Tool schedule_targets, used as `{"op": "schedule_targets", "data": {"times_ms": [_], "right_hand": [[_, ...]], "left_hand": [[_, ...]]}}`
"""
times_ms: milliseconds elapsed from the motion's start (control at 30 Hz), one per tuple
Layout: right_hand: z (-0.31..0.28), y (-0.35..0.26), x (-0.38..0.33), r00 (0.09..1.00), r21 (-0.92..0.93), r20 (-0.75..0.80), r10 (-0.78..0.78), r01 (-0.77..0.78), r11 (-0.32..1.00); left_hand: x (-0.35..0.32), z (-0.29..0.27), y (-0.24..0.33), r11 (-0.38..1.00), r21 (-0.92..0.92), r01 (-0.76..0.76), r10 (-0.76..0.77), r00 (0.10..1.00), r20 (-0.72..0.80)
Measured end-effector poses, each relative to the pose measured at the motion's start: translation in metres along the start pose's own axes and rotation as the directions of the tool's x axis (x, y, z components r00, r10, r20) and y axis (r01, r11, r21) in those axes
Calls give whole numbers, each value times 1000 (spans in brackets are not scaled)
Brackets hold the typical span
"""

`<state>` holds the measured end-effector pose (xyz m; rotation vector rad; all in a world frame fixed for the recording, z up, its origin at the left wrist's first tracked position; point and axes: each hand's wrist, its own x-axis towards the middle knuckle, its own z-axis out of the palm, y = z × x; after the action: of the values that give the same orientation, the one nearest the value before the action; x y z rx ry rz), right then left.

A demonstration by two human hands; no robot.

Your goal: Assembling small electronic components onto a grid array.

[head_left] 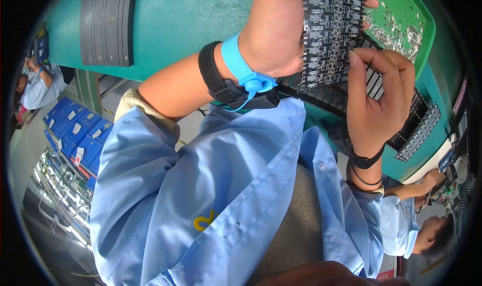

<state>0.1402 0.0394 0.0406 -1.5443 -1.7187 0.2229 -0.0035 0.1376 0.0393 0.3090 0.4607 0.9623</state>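
My left hand (276, 30) holds up a black circuit board panel (331, 40) printed with rows of small white-marked boards; its fingertips show past the panel's far right edge. Small metal pieces stick out along both long sides of the panel. At the panel's right edge, my right hand (379, 92) is closed in a pinch of thumb and forefinger. Whatever lies between those fingertips is too small to make out. A blue wrist strap (241, 60) with a cord and a black band circle my left wrist.
Beyond my right hand, a green tray (428, 30) holds many loose silvery metal pieces. Under my hands lies a black slotted rack (326, 96); another panel (419, 133) rests at its right. Dark grey strips (106, 25) lie on the green table at left. Co-workers sit on both sides.
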Motion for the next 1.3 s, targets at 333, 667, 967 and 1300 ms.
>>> {"op": "schedule_targets", "data": {"times_ms": [333, 667, 967, 1300], "right_hand": [[-3, -1, 5, 991, -73, 53, -122, 125, 989], [-4, 1, 6, 997, 89, 73, -39, 32, 995], [-9, 1, 11, 974, 392, 159, 162, -213, 895], [-12, 3, 10, 979, 249, 188, 80, -126, 960]], "left_hand": [[2, -8, 0, 979, -197, 60, -5, 963, 269], [0, -5, 0, 988, -131, 84, -62, 984, 168], [-1, -2, 1, 996, 41, 74, -75, 997, 30], [0, -1, 2, 998, 23, 62, -62, 998, 25]]}}
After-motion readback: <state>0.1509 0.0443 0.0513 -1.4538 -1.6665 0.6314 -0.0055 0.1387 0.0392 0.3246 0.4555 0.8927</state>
